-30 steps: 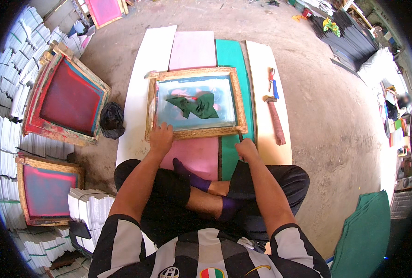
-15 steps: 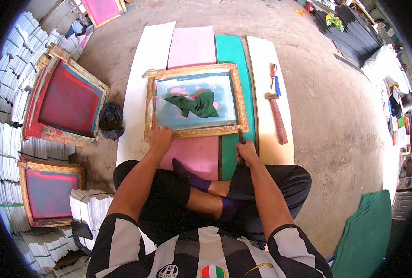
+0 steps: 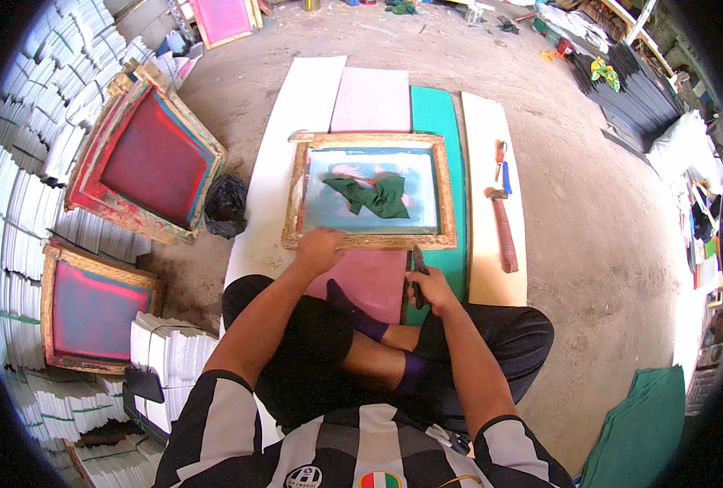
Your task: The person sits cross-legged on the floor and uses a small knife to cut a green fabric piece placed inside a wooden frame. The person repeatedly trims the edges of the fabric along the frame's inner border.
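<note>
A wooden screen-printing frame (image 3: 449, 187) with pale blue mesh lies in front of me. On its mesh rests a crumpled dark green cloth (image 3: 382, 198). My left hand (image 3: 319, 250) is closed over the frame's near left rail, its fingertips partly hidden. In my right hand (image 3: 431, 287) is a pair of dark pliers (image 3: 418, 262), gripped by the handles. The jaws point at the near rail, right of its middle; whether they touch the wood or bite on anything is too small to tell.
Under the frame lie white, pink, green and cream boards (image 3: 479, 285). A hammer (image 3: 504, 232) and a screwdriver (image 3: 500, 152) rest on the cream one. Left stand more screens (image 3: 154, 154), a black plastic bag (image 3: 227, 206) and stacked white sheets (image 3: 166, 350). Green sheets (image 3: 634, 431) lie right.
The pliers have shifted leftward along the near rail, away from its right corner. My left hand keeps its hold on the frame. The whole view has tilted, showing more floor ahead.
</note>
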Motion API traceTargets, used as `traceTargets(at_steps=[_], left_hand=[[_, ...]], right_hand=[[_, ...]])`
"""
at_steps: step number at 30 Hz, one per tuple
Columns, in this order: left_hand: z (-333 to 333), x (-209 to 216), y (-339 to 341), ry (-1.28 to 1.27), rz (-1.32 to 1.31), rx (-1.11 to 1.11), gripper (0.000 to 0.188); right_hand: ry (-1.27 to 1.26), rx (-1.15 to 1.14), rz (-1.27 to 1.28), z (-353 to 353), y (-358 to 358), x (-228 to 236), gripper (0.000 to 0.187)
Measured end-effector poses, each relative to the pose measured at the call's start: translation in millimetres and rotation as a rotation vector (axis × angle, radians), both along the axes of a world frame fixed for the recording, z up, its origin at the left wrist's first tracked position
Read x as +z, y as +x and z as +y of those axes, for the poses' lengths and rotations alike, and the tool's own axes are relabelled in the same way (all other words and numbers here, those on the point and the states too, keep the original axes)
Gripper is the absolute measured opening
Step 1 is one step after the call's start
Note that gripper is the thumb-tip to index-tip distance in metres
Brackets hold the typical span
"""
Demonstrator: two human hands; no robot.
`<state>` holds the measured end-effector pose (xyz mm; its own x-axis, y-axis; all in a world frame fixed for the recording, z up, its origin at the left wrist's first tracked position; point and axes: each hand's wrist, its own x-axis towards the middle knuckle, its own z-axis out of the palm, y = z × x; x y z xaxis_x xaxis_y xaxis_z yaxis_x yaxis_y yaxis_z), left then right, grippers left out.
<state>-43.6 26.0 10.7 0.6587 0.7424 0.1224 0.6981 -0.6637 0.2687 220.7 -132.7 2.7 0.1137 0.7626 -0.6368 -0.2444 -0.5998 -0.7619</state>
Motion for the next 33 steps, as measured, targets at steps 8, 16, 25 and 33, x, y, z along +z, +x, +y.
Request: traceTargets(at_steps=[8,16,25,33], left_hand=[[-14,14,12,-0.167,-0.106,-0.229,0.027],[-5,15,3,-0.235,0.025,-0.157,0.025],[13,13,-17,-0.221,0.174,-0.006,0.021],[26,18,-70,-0.368,0.604,0.470,0.024]], right_hand=[[0.059,0.266,-0.150,15,-69,-6,0.018],[0.017,0.365,-0.166,31,-82,0,0.028],[0.021,0.382,0.005,37,-85,-13,0.035],[-0.049,0.240,-0.053,15,-43,-26,0.033]])
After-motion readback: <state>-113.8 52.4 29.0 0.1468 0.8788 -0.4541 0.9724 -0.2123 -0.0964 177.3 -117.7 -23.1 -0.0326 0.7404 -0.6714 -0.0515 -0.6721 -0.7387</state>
